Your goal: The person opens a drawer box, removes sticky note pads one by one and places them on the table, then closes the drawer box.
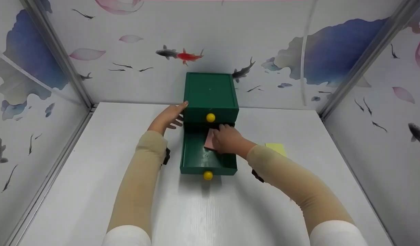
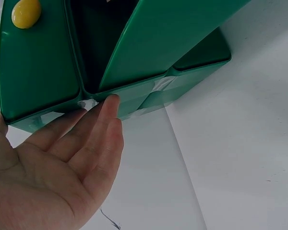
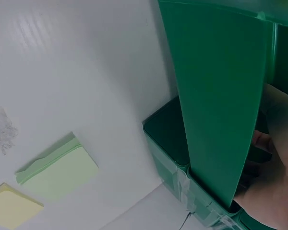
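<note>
A green two-drawer cabinet stands at the back of the table, its lower drawer pulled out. My left hand rests against the cabinet's left side, thumb at the upper edge. In the left wrist view its fingers are nearly straight along the taped side. Inside the open drawer, my right hand grips a pink sticky note pad, which is tilted and partly covered by the hand. The drawer wall hides most of those fingers in the right wrist view.
Right of the cabinet lie a light green note pad and a yellow one, partly behind the right forearm in the head view. Yellow knobs stick out from the drawer fronts. Printed wall panels enclose the table.
</note>
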A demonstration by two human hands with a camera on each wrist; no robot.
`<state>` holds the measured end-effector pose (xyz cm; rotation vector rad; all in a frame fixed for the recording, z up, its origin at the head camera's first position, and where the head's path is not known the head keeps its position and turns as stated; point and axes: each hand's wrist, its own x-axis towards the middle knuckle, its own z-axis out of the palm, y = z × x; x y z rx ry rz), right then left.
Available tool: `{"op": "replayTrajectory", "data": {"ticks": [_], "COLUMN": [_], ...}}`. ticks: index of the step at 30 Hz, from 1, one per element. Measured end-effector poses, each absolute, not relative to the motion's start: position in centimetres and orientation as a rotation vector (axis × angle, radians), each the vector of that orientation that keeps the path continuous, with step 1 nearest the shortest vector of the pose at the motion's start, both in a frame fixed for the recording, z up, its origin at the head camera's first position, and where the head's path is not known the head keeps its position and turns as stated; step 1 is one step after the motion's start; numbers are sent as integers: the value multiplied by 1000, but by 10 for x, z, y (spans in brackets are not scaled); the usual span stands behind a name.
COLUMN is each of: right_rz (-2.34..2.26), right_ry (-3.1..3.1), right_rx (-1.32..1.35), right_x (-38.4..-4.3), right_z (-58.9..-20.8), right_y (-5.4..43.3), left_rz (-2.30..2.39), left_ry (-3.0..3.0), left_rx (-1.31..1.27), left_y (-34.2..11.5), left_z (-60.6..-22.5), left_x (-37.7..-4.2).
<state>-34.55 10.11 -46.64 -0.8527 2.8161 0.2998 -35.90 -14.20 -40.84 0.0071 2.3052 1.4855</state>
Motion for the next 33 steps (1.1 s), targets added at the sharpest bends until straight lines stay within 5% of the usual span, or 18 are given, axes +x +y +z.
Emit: {"op": "replayTrajectory", "data": {"ticks": [17,33], "right_rz": [-154,-534], "right_ry": [2825,2871], "right_rx": [-944,-1314], "right_x": [-332,-310], "right_z": [-449,-435], "right_y": [115,139], "left_rz": [1495,1480], "left_ry": [2300,2310], "left_rx": [21,10], "left_y": [-141,-141], "left_z": [-408,-410], "left_x": [-359,-361]}}
